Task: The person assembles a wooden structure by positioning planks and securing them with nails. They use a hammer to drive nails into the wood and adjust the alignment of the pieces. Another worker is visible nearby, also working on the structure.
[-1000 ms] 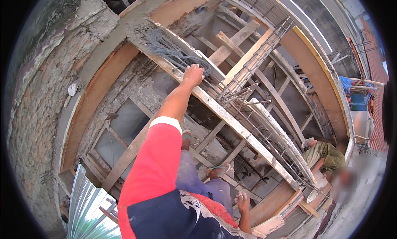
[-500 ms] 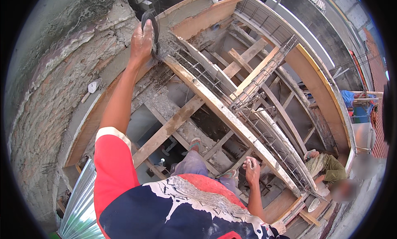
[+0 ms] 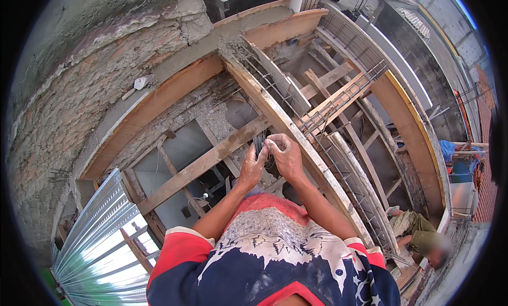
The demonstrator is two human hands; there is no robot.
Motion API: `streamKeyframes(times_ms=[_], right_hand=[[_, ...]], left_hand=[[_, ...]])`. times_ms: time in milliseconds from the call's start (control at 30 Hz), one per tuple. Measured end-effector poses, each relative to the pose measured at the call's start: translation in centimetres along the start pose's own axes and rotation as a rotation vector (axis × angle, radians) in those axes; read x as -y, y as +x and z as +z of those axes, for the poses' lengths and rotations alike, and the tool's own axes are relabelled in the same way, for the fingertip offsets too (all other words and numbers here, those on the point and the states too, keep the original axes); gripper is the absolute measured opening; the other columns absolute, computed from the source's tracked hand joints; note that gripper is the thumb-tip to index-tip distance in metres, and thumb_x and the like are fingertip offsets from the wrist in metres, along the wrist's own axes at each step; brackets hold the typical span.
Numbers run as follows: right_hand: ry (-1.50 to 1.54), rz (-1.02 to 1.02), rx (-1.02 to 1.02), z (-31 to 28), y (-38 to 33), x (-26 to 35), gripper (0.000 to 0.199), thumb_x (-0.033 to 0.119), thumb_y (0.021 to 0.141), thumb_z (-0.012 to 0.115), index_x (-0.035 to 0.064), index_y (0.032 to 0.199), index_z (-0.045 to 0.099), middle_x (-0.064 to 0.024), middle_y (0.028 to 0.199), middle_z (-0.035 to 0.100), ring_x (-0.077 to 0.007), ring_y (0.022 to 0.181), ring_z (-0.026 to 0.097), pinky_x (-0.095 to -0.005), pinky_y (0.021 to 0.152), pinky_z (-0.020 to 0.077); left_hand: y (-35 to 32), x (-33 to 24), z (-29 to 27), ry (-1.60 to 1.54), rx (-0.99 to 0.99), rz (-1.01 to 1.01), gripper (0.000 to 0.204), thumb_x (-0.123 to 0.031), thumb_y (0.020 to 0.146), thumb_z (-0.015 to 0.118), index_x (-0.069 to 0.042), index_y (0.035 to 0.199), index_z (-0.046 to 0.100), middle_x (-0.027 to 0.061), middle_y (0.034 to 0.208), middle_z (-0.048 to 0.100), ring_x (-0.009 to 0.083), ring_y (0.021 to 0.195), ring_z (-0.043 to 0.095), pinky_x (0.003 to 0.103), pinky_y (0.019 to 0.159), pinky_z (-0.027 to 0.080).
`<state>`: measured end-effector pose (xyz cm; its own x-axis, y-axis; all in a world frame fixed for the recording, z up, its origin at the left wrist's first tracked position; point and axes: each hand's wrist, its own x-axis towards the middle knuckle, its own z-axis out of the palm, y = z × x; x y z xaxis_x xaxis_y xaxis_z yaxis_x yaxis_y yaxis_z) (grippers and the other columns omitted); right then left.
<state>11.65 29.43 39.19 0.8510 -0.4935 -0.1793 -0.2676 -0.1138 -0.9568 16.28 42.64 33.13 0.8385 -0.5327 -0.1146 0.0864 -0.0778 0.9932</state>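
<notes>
My left hand is closed around a bundle of thin dark tie wire, held up in front of my chest. Beside it, touching or nearly touching, my right hand pinches at the bundle's edge. Thin loops of wire hang below its fingers; exactly which strands they grip is too small to see. Just beyond both hands runs a long wooden formwork board, with a rebar cage behind it.
A timber crosspiece spans the opening under my hands. Corrugated metal sheets lie at the lower left, near a rough brick wall. A trowel-like tool rests on the ledge. Another person crouches at the right.
My left hand has come down from the far upper left to my chest with the wire bundle. My right hand has risen from the lower right to meet it.
</notes>
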Motion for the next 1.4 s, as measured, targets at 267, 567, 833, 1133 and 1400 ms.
streamKeyframes(times_ms=[267,567,833,1133,1400], right_hand=[[0.28,0.091,-0.026,-2.5,-2.4,-2.5,0.024,0.018,0.103,0.068,-0.0054,0.109,0.067,-0.0078,0.098,0.071,-0.0127,0.092,0.067,-0.0269,0.081,0.055],[0.053,0.095,0.215,-5.2,-2.8,-0.6,0.027,0.023,0.102,0.067,-0.0038,0.098,0.072,-0.0025,0.081,0.07,-0.0092,0.078,0.062,-0.0272,0.071,0.0486],[0.234,0.149,0.159,-5.9,-2.6,-3.5,0.024,0.02,0.103,0.065,-0.0031,0.101,0.07,-0.0048,0.08,0.07,-0.0117,0.077,0.066,-0.0281,0.071,0.0509],[0.185,0.17,0.183,-7.0,-2.6,-2.6,0.023,0.022,0.102,0.065,-0.0003,0.108,0.069,-0.0021,0.093,0.068,-0.0107,0.083,0.059,-0.027,0.077,0.0496],[0.25,0.208,0.214,-7.3,-2.6,-2.3,0.023,0.021,0.102,0.067,-0.0007,0.111,0.069,-0.0018,0.095,0.068,-0.0105,0.086,0.06,-0.0272,0.081,0.0509]], left_hand=[[-2.0,1.2,1.9,-0.289,0.03,-0.075,0.031,-0.033,0.106,0.064,-0.003,0.104,0.068,0.0006,0.095,0.068,0.0083,0.091,0.06,0.027,0.083,0.05],[-2.5,0.1,2.1,-0.208,0.17,-0.015,0.034,-0.035,0.105,0.064,-0.002,0.112,0.07,0.0,0.099,0.07,0.0084,0.091,0.061,0.028,0.085,0.05],[-2.7,-0.1,3.1,-0.304,0.2,-0.11,0.028,-0.032,0.103,0.068,-0.003,0.101,0.069,-0.0004,0.095,0.069,0.0071,0.088,0.059,0.026,0.081,0.049],[-2.4,0.8,3.8,-0.263,0.091,-0.025,0.028,-0.029,0.105,0.065,-0.001,0.098,0.068,0.0003,0.09,0.068,0.0083,0.086,0.06,0.028,0.081,0.05],[-2.3,0.8,3.7,-0.244,0.09,0.0,0.029,-0.03,0.106,0.064,-0.002,0.098,0.065,0.0,0.089,0.066,0.0077,0.084,0.057,0.028,0.079,0.049]])
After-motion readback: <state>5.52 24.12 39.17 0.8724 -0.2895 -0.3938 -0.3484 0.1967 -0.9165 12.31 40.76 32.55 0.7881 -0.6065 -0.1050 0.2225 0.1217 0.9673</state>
